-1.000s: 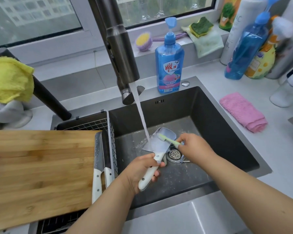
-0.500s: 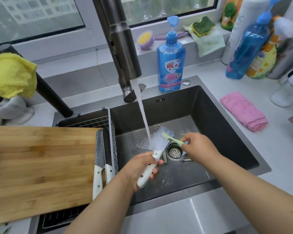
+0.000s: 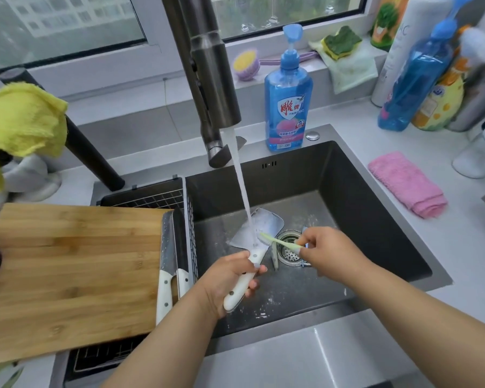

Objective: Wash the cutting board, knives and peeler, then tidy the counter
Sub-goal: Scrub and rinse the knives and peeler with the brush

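My left hand grips the white handle of a broad-bladed knife over the sink, its blade under the running water. My right hand holds a green toothbrush with its bristles against the base of the blade near the handle. A bamboo cutting board lies on the wire rack at the left. Two more white-handled knives rest along the board's right edge, blades pointing away from me. A pale utensil lies in the sink beside the drain, partly hidden.
The dark faucet pours into the dark sink. A blue dish soap bottle stands behind the sink. A pink cloth lies on the right counter below several bottles. A yellow cloth hangs at the left.
The toothbrush has slid down the blade toward the handle. The knife stays under the stream in my left hand.
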The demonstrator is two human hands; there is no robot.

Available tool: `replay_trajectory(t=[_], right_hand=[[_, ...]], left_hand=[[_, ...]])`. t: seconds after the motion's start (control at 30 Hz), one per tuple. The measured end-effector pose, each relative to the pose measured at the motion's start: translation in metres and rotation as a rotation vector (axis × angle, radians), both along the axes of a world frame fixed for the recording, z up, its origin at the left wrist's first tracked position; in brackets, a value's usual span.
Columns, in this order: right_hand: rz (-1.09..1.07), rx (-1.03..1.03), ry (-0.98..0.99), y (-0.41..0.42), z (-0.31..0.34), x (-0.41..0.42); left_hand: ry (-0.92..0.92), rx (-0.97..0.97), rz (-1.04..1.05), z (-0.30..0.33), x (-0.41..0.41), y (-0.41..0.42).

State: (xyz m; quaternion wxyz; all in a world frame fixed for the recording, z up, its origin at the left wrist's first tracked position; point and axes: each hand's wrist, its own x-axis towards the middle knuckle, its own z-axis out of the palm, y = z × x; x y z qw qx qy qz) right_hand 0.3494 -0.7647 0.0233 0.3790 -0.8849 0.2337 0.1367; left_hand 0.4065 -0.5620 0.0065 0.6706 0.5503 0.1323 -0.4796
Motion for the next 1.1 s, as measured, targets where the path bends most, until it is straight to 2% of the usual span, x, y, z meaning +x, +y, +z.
replay_trajectory(t=[0.17,0.37,0.53,0.63,0.83,0.97,1.1], right_hand=[[-0.026,-0.183,0.0,-0.012,0.0,0.017],[0.079,-0.018,0.016,0.018,-0.003,0.026],[-0.014,-0.167,0.008,-0.003,-0.013,0.042],[-0.053,-0.177,0.027,-0.01,-0.016,0.039],[0.003,0.046,-0.01,0.03,-0.019,0.011],[-0.014,-0.138,-0.019,0.017,-0.022,0.014],[-0.086,-0.21,-0.049,0.004,-0.013,0.013]], left_hand=[[-0.042,0.047,-0.069,0.004,-0.005,0.001],[-0.112,0.12,-0.205,0.003,-0.008,0.001],[-0.202,0.174,-0.3,0.01,-0.009,0.001],[-0.224,0.201,-0.317,0.013,-0.008,0.0],[-0.389,0.536,-0.447,0.014,-0.005,-0.006],[-0.471,0.645,-0.455,0.013,-0.004,-0.004],[-0.437,0.579,-0.321,0.018,-0.001,0.001]])
